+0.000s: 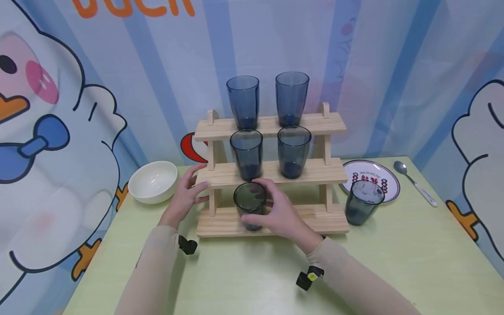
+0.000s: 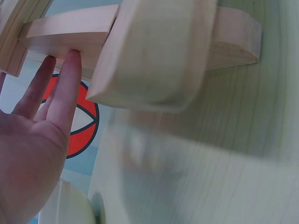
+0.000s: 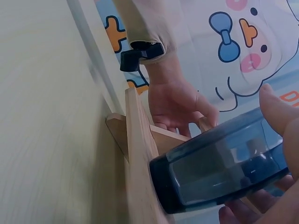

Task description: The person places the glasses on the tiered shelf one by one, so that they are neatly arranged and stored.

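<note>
My right hand (image 1: 281, 214) holds a dark blue-grey glass (image 1: 250, 203) around its side, thumb in front and fingers behind. The glass stands upright on the bottom shelf of a three-tier wooden display rack (image 1: 271, 173), left of the middle; in the right wrist view the glass's base (image 3: 163, 186) meets the board. At the rack's left side, my left hand (image 1: 185, 192) grips the end of the middle shelf between thumb and fingers. Two fingers (image 2: 65, 93) touch the wooden support in the left wrist view. Two matching glasses (image 1: 246, 153) stand on the middle shelf, two more (image 1: 292, 98) on top.
A white bowl (image 1: 152, 181) sits left of the rack. On the right, another glass (image 1: 364, 203) stands in front of a printed plate (image 1: 387, 177), with a spoon (image 1: 415, 183) beyond it. A cartoon-duck curtain (image 1: 169, 87) hangs behind the pale green table (image 1: 236, 280).
</note>
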A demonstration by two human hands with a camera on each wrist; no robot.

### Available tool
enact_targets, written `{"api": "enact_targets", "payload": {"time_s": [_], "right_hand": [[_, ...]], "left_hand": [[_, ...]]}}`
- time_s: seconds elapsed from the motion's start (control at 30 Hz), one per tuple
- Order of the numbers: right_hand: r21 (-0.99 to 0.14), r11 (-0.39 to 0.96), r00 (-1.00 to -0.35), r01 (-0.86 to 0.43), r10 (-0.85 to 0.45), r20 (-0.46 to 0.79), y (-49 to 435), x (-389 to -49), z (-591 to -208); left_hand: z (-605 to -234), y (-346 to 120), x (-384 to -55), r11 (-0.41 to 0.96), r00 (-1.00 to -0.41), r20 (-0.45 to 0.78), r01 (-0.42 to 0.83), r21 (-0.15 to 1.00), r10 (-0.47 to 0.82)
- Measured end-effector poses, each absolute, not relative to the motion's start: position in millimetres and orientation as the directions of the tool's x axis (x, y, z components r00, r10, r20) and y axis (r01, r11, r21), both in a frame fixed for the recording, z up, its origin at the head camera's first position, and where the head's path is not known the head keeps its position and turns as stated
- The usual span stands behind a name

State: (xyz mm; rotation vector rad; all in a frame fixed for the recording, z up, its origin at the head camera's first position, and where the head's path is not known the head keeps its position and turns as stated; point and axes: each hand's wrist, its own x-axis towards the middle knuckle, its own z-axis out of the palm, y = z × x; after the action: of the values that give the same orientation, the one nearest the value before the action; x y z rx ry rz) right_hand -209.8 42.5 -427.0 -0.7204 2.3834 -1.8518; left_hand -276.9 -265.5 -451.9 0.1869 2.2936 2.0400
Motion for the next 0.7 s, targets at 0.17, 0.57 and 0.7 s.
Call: {"api": "enact_targets", "payload": {"time_s": [0.17, 0.57, 0.7], "right_hand": [[-0.926, 0.191, -0.894, -0.326, -0.38, 0.236, 55.7, -206.3, -426.4], [-0.883, 0.222, -0.872, -0.413, -0.376, 0.313, 107.5, -189.6, -416.9], [-0.852, 0.273, -0.872, -0.446, -0.346, 0.346, 128.7, -179.6, -409.8]], "left_hand": [[-452.4, -265.7, -278.2, 0.113, -0.991, 0.033, 0.048, 0.992, 0.133], [-452.0, -265.7, -277.9, 0.111, -0.991, 0.025, 0.039, 0.993, 0.13], [-450.9, -264.8, -277.0, 0.115, -0.991, 0.023, 0.038, 0.993, 0.131]]}}
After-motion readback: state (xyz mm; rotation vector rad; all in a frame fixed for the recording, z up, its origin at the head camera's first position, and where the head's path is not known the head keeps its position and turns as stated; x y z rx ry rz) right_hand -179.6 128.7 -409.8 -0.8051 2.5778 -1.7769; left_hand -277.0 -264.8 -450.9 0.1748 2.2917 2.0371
